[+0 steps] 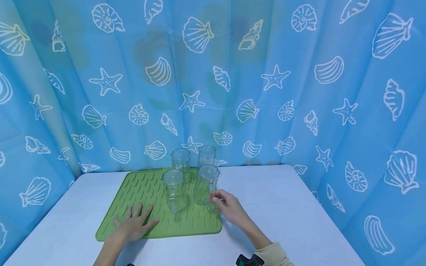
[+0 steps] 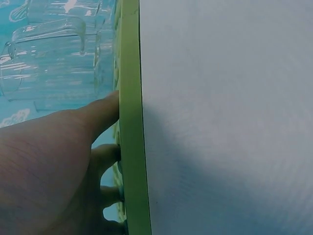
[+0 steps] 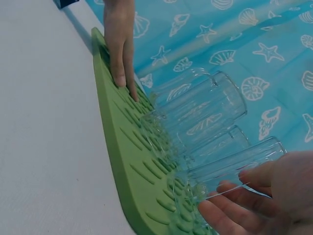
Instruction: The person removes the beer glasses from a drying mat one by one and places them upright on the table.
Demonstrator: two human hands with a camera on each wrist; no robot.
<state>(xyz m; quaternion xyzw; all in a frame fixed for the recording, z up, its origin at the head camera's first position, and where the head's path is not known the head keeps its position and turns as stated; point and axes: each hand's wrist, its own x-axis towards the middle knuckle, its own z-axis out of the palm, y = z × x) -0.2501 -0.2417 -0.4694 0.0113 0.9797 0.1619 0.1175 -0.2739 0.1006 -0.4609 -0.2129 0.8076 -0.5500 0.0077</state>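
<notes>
Several clear glass mugs stand upright on a green ridged mat (image 1: 141,186). My left hand (image 1: 134,223) lies on the mat's front left part, fingers spread and pressing its surface; the left wrist view shows its fingertips touching the mat just past the rim. To the right, my right hand (image 1: 230,210) pinches the handle of the front right glass mug (image 1: 202,186) between thumb and fingers. That mug's base is on the mat. Beside it stands the front left glass mug (image 1: 175,194), with a rear left glass mug (image 1: 181,158) and a rear right glass mug (image 1: 206,154) behind.
The mat lies on a white table (image 1: 266,199), whose surface extends to both sides and in front. A blue curtain (image 1: 226,92) with white shell and starfish prints hangs behind the table's back edge and along the sides. A dark band (image 1: 250,260) is on the right wrist.
</notes>
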